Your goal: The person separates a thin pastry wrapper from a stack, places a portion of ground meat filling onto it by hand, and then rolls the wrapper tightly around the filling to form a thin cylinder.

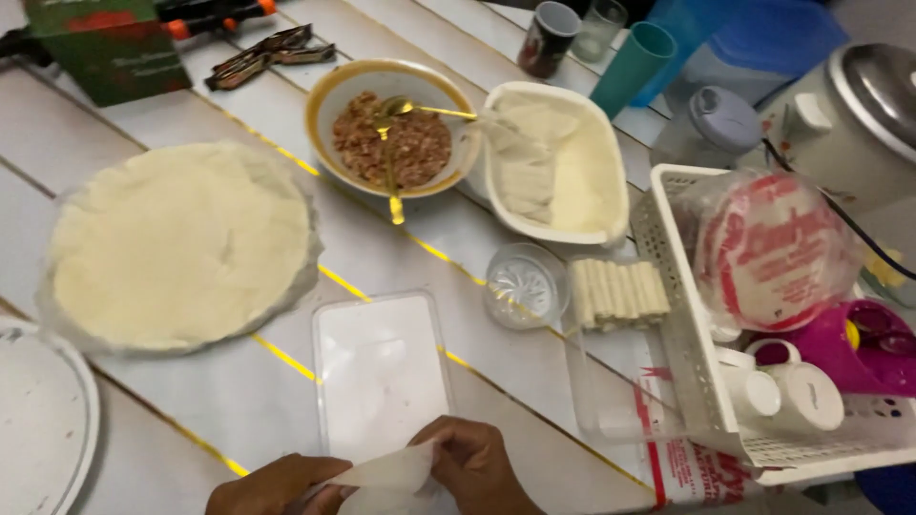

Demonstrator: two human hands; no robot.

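Note:
My left hand [277, 486] and my right hand [472, 463] are at the bottom edge, both pinching one thin pale wrapper sheet [386, 472] between them. The sheet hangs just over the near end of a clear rectangular plastic lid [377, 367]. A round stack of pale wrappers [181, 243] lies to the left on plastic film. Farther back stands a yellow-rimmed bowl of minced filling [391, 143] with two gold spoons [420, 108] in it. A row of finished rolls [618, 291] lies in a clear container to the right.
A white oval dish [592, 186] holds folded wrappers. A small glass bowl [523, 283] sits near the rolls. A white basket [697, 381] at right holds mugs and a wrapped round packet. Cups, a rice cooker [859, 119] and a white plate [38, 429] ring the table.

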